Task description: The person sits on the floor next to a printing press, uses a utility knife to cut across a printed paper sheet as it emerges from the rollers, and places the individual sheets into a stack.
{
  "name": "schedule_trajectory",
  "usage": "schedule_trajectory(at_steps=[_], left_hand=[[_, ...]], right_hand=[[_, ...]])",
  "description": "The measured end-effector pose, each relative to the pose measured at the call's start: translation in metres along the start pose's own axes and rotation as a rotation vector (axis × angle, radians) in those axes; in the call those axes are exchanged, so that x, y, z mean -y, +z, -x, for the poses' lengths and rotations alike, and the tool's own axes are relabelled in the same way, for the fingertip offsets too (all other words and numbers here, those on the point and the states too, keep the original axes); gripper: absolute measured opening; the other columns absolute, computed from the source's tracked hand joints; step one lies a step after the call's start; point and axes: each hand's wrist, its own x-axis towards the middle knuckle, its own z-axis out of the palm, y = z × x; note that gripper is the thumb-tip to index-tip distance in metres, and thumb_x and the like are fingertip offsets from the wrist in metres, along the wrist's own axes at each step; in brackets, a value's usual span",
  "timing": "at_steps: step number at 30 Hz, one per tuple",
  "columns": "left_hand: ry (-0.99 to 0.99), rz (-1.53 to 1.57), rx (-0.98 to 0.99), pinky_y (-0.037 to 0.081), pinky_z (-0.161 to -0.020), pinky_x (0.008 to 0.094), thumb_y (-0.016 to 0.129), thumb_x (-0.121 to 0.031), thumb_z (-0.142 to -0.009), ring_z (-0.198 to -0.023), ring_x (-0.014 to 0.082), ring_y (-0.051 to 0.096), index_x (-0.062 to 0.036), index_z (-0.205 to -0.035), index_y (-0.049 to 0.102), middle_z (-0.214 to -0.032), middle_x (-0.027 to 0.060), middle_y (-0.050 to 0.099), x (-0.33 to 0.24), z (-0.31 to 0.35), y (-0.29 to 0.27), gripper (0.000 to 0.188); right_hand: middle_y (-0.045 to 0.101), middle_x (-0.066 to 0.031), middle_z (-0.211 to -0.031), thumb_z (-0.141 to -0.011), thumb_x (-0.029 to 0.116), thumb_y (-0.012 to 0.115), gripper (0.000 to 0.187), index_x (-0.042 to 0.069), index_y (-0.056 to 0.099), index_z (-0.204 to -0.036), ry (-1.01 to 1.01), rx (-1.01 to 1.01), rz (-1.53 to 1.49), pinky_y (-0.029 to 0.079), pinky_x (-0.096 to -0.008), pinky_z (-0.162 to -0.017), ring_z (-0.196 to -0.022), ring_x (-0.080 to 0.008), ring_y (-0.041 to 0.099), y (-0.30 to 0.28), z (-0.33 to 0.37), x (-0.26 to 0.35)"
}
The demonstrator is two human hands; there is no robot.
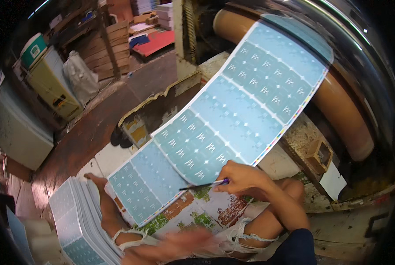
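Note:
My right hand (239,177) is closed around the purple handle of scissors (202,185), their dark blades pointing left. The blades lie at the lower edge of a long printed sheet (237,115) in blue and teal bands, which slopes down from a roller at the upper right. Below that sheet's curled end lies another printed piece (140,185) of the same pattern; whether the two are joined I cannot tell. Low in front of my lap, my left hand (188,240) is smeared by motion, and its fingers do not show clearly.
A thick stack of printed sheets (80,225) stands at the lower left, beside my leg. Brown rollers (338,110) of a machine fill the right side. A small wooden box (319,154) sits on its ledge. Farther back are a cooler (34,49) and a cabinet (54,86).

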Motion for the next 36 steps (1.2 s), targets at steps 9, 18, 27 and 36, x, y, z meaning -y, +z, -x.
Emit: schedule_trajectory(at_steps=[9,18,27,36], left_hand=[[-1.119,0.877,0.224,0.054,-0.086,0.0478,0.063,-0.017,-0.094,-0.113,0.0266,0.059,0.0015,-0.131,0.047,-0.122,0.0173,0.057,0.113,0.039,0.068,0.045],[-0.972,0.453,0.342,0.055,-0.087,0.0383,0.067,0.003,-0.086,-0.100,0.0264,0.064,0.0031,-0.127,0.046,-0.115,0.0148,0.061,0.164,0.069,0.065,0.046],[-0.898,0.388,0.386,0.055,-0.083,0.0353,0.068,-0.003,-0.088,-0.099,0.0214,0.063,0.0027,-0.130,0.044,-0.114,0.0137,0.060,0.190,0.067,-0.039,0.049],[-0.883,0.340,0.364,0.055,-0.085,0.0366,0.068,-0.002,-0.087,-0.101,0.0237,0.063,0.0028,-0.132,0.043,-0.117,0.0135,0.061,0.216,0.074,-0.128,0.051]], right_hand=[[0.060,-0.0153,-0.053,-0.085,0.020,0.068,0.025,-0.004,0.068,-0.082,-0.087,0.227,-0.157,0.047,-0.0354,-0.050,-0.051,-0.0230,0.063,0.008,-0.028,0.010],[0.068,-0.0068,-0.073,-0.091,0.024,0.063,0.033,0.006,0.066,-0.119,0.202,0.033,-0.310,0.052,-0.0287,-0.050,-0.056,-0.0129,0.063,-0.085,0.018,-0.044],[0.065,-0.0070,-0.075,-0.097,0.025,0.057,0.030,0.000,0.066,-0.110,0.066,-1.826,-0.132,0.044,-0.0235,-0.044,-0.049,-0.0082,0.054,-0.248,0.158,-0.129],[0.063,-0.0046,-0.067,-0.092,0.026,0.065,0.033,-0.001,0.067,-0.111,0.200,-1.474,-0.214,0.043,-0.0265,-0.045,-0.047,-0.0101,0.053,-0.159,0.134,-0.162]])
